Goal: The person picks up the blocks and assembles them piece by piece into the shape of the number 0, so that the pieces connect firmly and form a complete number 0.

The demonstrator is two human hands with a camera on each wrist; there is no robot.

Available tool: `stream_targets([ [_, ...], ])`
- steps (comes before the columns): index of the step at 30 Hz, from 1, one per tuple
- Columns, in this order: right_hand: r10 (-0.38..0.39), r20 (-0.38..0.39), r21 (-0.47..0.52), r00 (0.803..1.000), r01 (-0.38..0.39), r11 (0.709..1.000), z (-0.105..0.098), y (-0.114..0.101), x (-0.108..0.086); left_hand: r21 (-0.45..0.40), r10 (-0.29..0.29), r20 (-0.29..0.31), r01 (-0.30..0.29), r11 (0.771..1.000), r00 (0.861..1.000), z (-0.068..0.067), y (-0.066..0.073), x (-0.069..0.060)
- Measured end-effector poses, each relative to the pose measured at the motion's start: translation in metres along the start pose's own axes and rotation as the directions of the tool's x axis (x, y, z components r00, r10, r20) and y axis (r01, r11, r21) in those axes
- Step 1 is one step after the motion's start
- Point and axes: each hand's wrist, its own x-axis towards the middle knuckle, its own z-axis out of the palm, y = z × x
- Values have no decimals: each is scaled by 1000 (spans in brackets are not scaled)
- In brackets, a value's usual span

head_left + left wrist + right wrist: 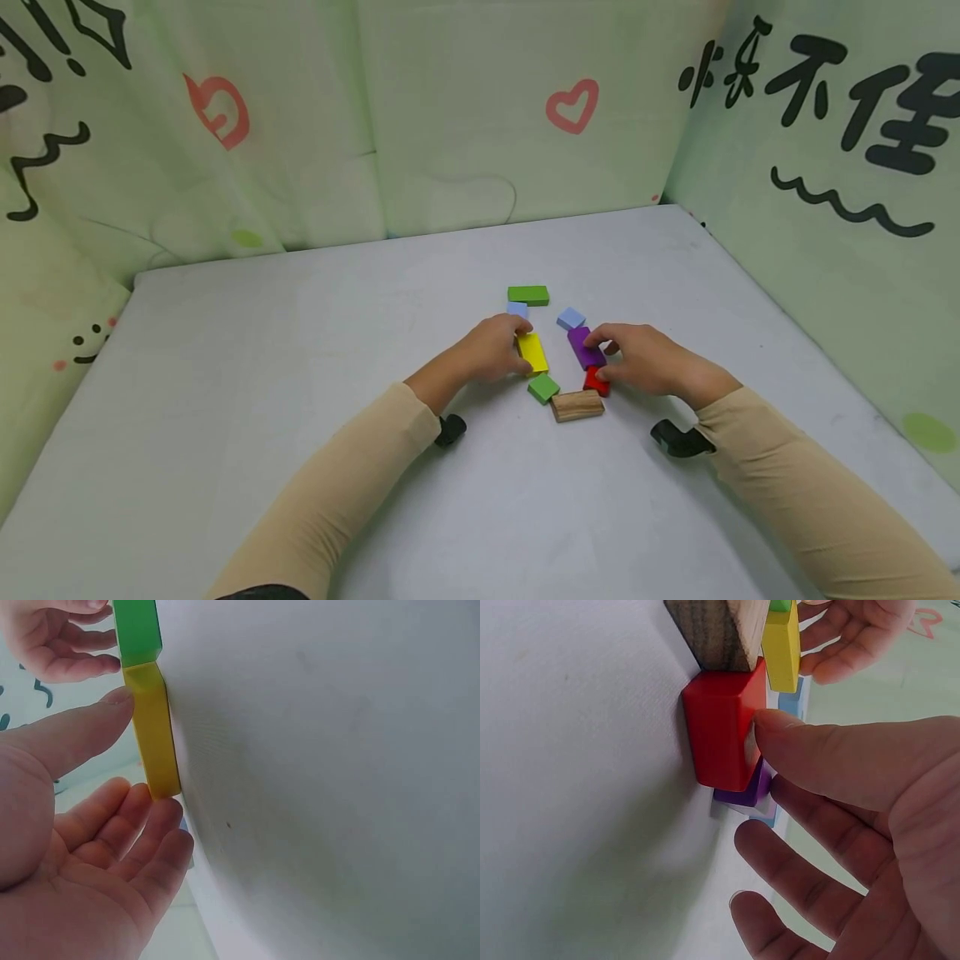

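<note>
Left hand [491, 348] pinches the yellow block [532, 352] end to end between thumb and fingers; the right hand [648, 358] has its fingers spread apart, thumb touching the red block [595, 382] and a fingertip at the purple block [583, 352]. On the tabletop [300, 400], eight blocks make a loose ring, by my reading mostly laid out, with the wooden block [577, 406] at its near end. Of the longer pieces, yellow lies beyond the wooden block to the left, purple beyond it to the right, and the long green block [528, 296] farthest from it. Among the smaller ones, red touches the wooden block's far right corner, the small green block [543, 388] sits at its far left, and the left light-blue block [517, 309] and right light-blue block [571, 318] lie well beyond it; whether the left one meets yellow is hard to tell behind the fingers. What seems left is the gap opposite the wooden block, between long green and right light-blue.
</note>
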Motion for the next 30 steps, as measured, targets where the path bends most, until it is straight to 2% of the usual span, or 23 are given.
stream_targets([
  [14,2,-3,-3,1000,-2,1000,1,1,0,-12,-7,-5,7,1000,1000,1,2,0],
  [30,-5,-5,-4,1000,5,1000,1,3,1,1,12,-13,-12,1000,1000,2,0,2],
])
